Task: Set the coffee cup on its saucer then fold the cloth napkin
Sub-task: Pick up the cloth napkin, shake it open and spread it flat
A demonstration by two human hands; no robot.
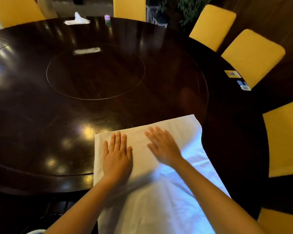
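Note:
A white cloth napkin (172, 130) lies spread on the near edge of the dark round table (41, 132), and its near part hangs over the table's edge toward me. My left hand (117, 156) rests flat on the napkin's left part, fingers apart. My right hand (162, 146) lies flat on the middle of the napkin, fingers spread and slightly blurred. No coffee cup or saucer is in view.
The table has a round inset turntable (95, 75) in its middle. At the far side lie a white tissue pack (77, 20) and a small purple-capped bottle (107, 19). Small cards (233, 74) lie at the right edge. Yellow chairs (252, 54) ring the table.

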